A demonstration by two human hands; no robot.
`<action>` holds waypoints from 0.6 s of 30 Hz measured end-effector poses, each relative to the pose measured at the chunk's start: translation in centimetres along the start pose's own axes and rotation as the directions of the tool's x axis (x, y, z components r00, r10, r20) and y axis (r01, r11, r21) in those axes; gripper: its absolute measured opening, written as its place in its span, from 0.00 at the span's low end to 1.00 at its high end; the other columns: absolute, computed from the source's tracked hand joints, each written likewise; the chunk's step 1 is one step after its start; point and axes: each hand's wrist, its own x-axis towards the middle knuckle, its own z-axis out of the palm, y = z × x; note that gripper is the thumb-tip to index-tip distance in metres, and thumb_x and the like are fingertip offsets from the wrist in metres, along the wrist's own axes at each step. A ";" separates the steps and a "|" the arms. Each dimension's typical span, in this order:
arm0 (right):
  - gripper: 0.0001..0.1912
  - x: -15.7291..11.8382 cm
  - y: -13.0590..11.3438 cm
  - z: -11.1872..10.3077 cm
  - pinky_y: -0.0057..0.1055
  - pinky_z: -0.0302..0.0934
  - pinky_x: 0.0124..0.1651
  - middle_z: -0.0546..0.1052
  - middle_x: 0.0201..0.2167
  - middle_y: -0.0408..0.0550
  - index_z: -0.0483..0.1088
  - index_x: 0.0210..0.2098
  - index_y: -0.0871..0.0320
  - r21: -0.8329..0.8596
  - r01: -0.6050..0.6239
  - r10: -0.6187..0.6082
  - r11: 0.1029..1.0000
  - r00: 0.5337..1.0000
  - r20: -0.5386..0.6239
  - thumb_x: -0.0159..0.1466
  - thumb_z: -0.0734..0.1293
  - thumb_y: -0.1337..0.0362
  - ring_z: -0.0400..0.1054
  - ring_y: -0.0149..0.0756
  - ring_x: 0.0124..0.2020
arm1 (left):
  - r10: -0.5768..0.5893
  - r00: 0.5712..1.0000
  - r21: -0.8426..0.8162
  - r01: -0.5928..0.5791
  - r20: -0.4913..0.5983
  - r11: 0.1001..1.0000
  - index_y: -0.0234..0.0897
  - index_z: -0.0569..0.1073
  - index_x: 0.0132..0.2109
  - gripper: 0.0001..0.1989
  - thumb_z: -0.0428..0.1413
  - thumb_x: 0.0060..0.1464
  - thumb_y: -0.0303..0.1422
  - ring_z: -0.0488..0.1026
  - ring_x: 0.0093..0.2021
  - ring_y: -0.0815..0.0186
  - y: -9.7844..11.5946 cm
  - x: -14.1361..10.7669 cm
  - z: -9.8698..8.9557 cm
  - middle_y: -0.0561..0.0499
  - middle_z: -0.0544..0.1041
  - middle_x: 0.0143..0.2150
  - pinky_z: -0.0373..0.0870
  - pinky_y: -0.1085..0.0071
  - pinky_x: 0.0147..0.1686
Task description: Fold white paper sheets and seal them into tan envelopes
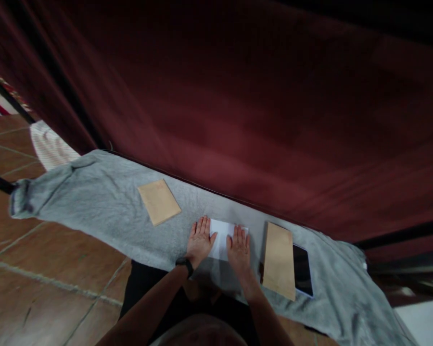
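A white sheet of paper (221,240) lies flat on the grey cloth (104,206). My left hand (201,240) rests on its left edge, palm down, with the thumb spread from the fingers. On the right part of the sheet lies my right hand (239,247), also flat, thumb apart. Neither hand grips anything. To the right is a stack of brown envelopes or paper (279,259), partly over a dark tablet or phone (302,269). Another brown envelope (159,201) lies tilted to the left.
A dark red curtain (220,144) hangs along the far edge of the cloth. Brown floor tiles (57,269) show at the lower left. A striped white cloth (52,146) is at the left, and a white surface (424,319) at the lower right.
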 end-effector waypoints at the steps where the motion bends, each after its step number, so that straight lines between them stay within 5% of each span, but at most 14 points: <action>1: 0.26 -0.2 -0.8 0.0 0.57 0.46 0.70 0.60 0.70 0.62 0.59 0.69 0.63 0.013 0.044 -0.045 0.999 0.998 0.047 0.74 0.53 0.62 0.53 0.51 0.71 | -0.002 1.000 -0.009 0.002 -0.002 1.000 0.25 0.59 0.70 0.32 0.44 0.67 0.41 0.54 0.73 0.50 0.0 0.0 0.0 0.35 0.59 0.72 0.47 0.50 0.71; 9: 0.27 -1.3 -2.3 -0.6 0.57 0.43 0.70 0.54 0.73 0.58 0.56 0.71 0.56 -0.009 0.083 -0.080 0.996 0.980 0.181 0.74 0.55 0.59 0.50 0.50 0.72 | -0.080 0.996 -0.240 0.089 0.048 0.967 0.28 0.63 0.68 0.28 0.46 0.64 0.31 0.60 0.70 0.51 -0.7 -0.7 -0.8 0.36 0.65 0.69 0.55 0.52 0.68; 13: 0.27 -1.3 -2.0 -0.6 0.58 0.43 0.70 0.55 0.72 0.60 0.56 0.71 0.57 -0.007 0.093 -0.090 0.996 0.980 0.179 0.74 0.55 0.59 0.49 0.51 0.72 | -0.202 0.970 -0.455 0.241 0.132 0.857 0.28 0.63 0.67 0.29 0.49 0.59 0.28 0.66 0.66 0.53 -0.3 -1.1 -1.6 0.36 0.70 0.65 0.61 0.57 0.65; 18: 0.27 -1.4 -1.7 -1.1 0.59 0.42 0.70 0.55 0.72 0.59 0.56 0.70 0.59 0.008 0.126 -0.125 0.992 0.973 0.193 0.74 0.53 0.57 0.48 0.49 0.73 | -0.392 0.880 -0.636 0.468 0.269 0.614 0.30 0.65 0.63 0.31 0.55 0.51 0.27 0.75 0.54 0.53 0.2 0.1 -2.1 0.38 0.77 0.54 0.72 0.60 0.54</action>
